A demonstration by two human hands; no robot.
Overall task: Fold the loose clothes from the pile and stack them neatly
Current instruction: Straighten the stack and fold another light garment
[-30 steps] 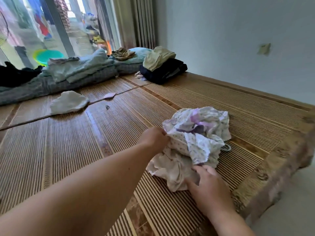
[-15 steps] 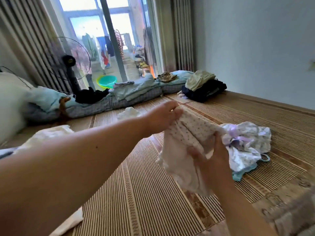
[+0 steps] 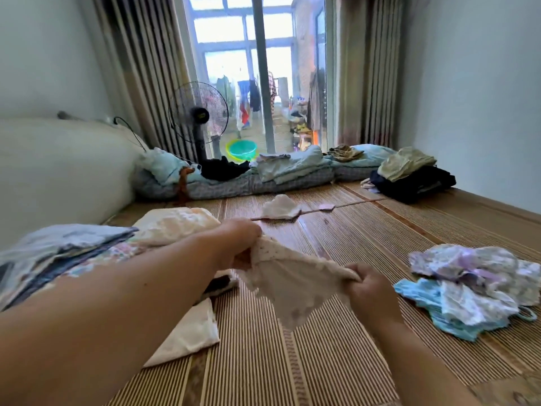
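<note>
So both hands are pinching a dotted garment [image 3: 288, 284], left hand [image 3: 238, 240] and right hand [image 3: 370, 290] stretching it above the mat [image 3: 336, 361], pile [image 3: 474, 284] sitting just to the right.

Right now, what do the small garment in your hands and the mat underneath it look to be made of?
The dotted garment, stretched between the left hand and the right hand, looks like thin, soft, matte fabric, likely cotton; it sags and creases between the grips. The mat beneath is probably woven bamboo or rattan strips, judging by its fine parallel ribs, darker bands and slight sheen.
</note>
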